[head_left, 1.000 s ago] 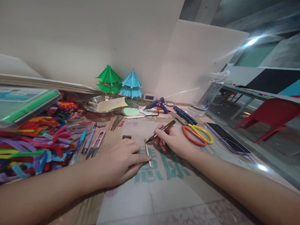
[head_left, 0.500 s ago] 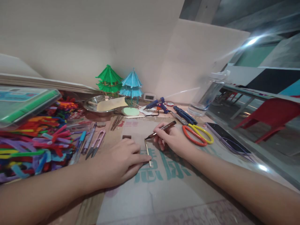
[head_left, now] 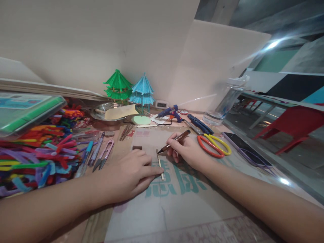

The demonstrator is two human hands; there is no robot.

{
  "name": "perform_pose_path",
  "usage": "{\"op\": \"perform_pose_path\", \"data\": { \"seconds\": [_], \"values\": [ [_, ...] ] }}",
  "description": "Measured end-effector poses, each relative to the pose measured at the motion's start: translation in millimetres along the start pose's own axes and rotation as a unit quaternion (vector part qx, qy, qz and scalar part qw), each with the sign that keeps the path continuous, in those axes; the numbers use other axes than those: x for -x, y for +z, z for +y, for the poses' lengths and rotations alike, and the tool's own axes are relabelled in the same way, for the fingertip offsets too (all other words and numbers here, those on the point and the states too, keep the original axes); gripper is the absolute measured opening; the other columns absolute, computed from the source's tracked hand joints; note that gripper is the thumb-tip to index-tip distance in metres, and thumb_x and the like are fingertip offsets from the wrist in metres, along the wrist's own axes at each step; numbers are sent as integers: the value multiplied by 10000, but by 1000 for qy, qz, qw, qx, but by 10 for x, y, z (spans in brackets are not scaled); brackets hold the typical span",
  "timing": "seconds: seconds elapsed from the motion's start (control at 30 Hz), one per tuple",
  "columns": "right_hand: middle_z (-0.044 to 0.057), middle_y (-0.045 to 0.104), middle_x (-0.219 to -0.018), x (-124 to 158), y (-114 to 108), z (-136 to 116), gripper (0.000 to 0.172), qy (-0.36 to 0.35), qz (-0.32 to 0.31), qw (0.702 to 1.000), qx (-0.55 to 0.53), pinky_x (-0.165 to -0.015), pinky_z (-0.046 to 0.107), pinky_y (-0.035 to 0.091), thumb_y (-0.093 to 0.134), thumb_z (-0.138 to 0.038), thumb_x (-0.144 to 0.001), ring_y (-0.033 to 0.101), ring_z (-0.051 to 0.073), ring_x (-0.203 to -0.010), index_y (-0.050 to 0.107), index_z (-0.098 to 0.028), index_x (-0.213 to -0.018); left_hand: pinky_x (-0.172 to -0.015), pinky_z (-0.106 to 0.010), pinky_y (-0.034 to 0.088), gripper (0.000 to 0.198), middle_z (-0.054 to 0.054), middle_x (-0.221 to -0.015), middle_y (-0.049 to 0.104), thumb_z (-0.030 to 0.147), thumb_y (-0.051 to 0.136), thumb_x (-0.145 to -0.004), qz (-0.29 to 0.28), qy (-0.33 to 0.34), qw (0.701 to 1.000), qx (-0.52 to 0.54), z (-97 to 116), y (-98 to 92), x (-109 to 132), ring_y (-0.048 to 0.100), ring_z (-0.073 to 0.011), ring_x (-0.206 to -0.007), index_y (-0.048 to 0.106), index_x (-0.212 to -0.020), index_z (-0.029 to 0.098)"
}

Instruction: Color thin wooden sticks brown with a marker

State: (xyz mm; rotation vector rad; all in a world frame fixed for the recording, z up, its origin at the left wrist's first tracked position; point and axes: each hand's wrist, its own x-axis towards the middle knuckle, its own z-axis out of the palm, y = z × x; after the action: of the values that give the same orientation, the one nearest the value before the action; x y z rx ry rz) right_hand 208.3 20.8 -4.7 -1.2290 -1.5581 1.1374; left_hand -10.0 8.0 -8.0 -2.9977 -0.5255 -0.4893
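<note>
A thin wooden stick lies on a printed sheet with teal characters. The index finger of my left hand presses it down near its lower end, the other fingers curled. A brown marker is pinched in my right hand, uncapped, with its dark tip at the stick's upper part. That upper part looks brownish, while the lower end is pale. Just beyond my left knuckles lies a brown marker cap.
Pipe cleaners heap at left, beside pens and pink snips. Behind stand green and blue tiered roof models, a metal bowl and a glue gun. Scissors, a phone and a clear bottle are at right.
The marker tip has slid a little down the stick from its upper end, and more of that part looks brown. My left hand stays in place.
</note>
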Motion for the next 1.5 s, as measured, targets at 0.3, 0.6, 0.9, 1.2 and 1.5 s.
{"op": "perform_pose_path", "data": {
  "seconds": [0.3, 0.6, 0.9, 1.2, 1.5],
  "values": [
    [-39, 587, -492, 27, -8, -4, 199, 16, -37, 999, 16, -360, 168, 350, 582, -360, -758, 448, 66, -349, 481, -195, -709, -671, -310, 378, 298, -56, -814, 558, 229, 414, -966, -3, -11, 1000, 3, 2, 0, 6, 488, -200, -764, 654, -1143, 241],
    [-46, 580, -488, 19, 1, -11, 196, 16, -17, 1000, 2, -348, 170, 347, 589, -355, -744, 453, 69, -336, 475, -198, -714, -679, -309, 389, 295, -53, -807, 561, 221, 411, -965, 6, -2, 1000, 6, -3, 9, 1, 493, -196, -762, 651, -1137, 233],
    [-53, 567, -479, 15, -4, -9, 210, 15, -20, 1000, 10, -343, 166, 337, 582, -374, -751, 449, 68, -334, 473, -197, -727, -679, -317, 384, 294, -55, -808, 558, 227, 415, -965, -2, -6, 1000, 7, 0, 4, 5, 493, -208, -764, 649, -1142, 229],
    [-51, 573, -485, 30, -12, 7, 220, 21, -44, 999, 15, -343, 160, 339, 577, -379, -762, 447, 61, -335, 465, -196, -716, -689, -322, 388, 293, -58, -819, 561, 226, 422, -965, -8, -10, 1000, 10, 0, 13, 8, 495, -209, -771, 646, -1154, 227],
    [-62, 572, -491, 16, 5, 5, 203, 6, -16, 1000, 5, -343, 166, 337, 567, -370, -765, 470, 67, -328, 465, -196, -738, -703, -319, 397, 312, -59, -838, 575, 257, 397, -984, -13, -19, 1000, 9, 1, 7, 2, 502, -201, -785, 636, -1184, 241]
  ]
}}
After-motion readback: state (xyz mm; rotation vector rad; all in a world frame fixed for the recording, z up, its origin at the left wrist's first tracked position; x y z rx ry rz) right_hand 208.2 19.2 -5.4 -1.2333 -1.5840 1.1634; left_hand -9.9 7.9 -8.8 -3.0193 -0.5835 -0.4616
